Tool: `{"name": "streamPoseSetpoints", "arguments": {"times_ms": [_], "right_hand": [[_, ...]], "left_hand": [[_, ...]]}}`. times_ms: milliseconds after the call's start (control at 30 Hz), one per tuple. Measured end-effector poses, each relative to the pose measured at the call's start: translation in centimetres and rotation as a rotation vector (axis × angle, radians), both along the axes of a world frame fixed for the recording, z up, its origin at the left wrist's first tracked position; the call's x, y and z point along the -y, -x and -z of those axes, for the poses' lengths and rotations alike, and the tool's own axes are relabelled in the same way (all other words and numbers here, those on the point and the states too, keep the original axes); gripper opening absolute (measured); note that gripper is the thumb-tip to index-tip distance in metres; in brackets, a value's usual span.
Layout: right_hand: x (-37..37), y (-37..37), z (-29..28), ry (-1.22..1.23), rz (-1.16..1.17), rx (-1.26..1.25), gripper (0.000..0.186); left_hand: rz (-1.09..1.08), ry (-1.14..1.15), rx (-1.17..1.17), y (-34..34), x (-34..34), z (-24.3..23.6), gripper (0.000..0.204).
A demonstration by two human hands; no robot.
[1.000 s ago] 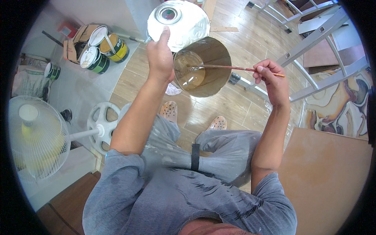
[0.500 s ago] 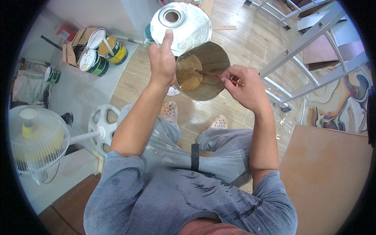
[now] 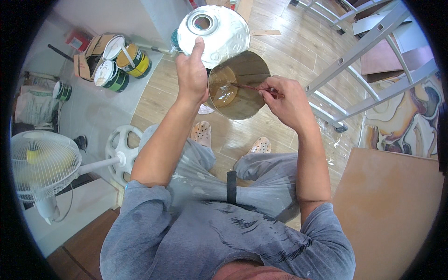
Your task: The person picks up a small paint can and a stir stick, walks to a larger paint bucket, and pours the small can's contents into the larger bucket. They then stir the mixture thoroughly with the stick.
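Observation:
A metal can (image 3: pixel 254 88) is tilted so that its mouth faces me, with a shallow pool of brownish liquid (image 3: pixel 223 88) at the bottom. Its round silvery lid (image 3: pixel 231 39), with a hole in the raised collar, lies beyond the mouth and looks folded back. My left hand (image 3: pixel 192 74) is closed on the lid and can at their left side, thumb on the lid; its other fingers are hidden behind. Pinched in my right hand (image 3: pixel 289 100) is a slim reddish-brown stick (image 3: pixel 248 87), whose far end reaches the liquid; whether it carries bristles I cannot tell.
To the left stand a white fan (image 3: pixel 44 161), paint buckets (image 3: pixel 112 75) and a cardboard box (image 3: pixel 84 65). An aluminium ladder (image 3: pixel 359 53) is at the right, near a marbled panel (image 3: pixel 401 119) and a tan board (image 3: pixel 387 205). My shoes (image 3: pixel 201 134) rest on the wood-look floor (image 3: pixel 158 100).
My right hand and the stick have shifted slightly left, with more of the stick's end inside the grip. The can and lid moved slightly left. The fan head has turned.

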State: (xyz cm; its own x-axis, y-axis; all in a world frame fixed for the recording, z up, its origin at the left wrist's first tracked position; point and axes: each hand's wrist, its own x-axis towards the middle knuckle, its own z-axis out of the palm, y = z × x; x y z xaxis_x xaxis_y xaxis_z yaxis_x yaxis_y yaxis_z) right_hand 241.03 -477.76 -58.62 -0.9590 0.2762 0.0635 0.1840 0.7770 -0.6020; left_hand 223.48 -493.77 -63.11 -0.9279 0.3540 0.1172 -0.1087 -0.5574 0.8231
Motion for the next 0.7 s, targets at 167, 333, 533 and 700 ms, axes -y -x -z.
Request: {"name": "streamPoseSetpoints", "arguments": {"times_ms": [167, 333, 533, 700], "right_hand": [[-0.4, -0.2, 0.7, 0.036, -0.026, -0.035, 0.014], [-1.1, -1.1, -1.0, 0.150, 0.043, 0.021, 0.013], [-0.7, -0.5, -0.3, 0.057, 0.016, -0.027, 0.013], [-0.8, -0.8, -0.9, 0.057, 0.013, -0.035, 0.014]], "left_hand": [[-0.010, 0.069, -0.031, -0.7, 0.1, -1.0, 0.046], [-0.032, 0.040, -0.080, -0.2, 0.1, -0.6, 0.046], [-0.006, 0.016, -0.046, 0.0, 0.2, -0.2, 0.047], [-0.020, 0.041, -0.004, -0.1, 0.0, -0.3, 0.043]]}}
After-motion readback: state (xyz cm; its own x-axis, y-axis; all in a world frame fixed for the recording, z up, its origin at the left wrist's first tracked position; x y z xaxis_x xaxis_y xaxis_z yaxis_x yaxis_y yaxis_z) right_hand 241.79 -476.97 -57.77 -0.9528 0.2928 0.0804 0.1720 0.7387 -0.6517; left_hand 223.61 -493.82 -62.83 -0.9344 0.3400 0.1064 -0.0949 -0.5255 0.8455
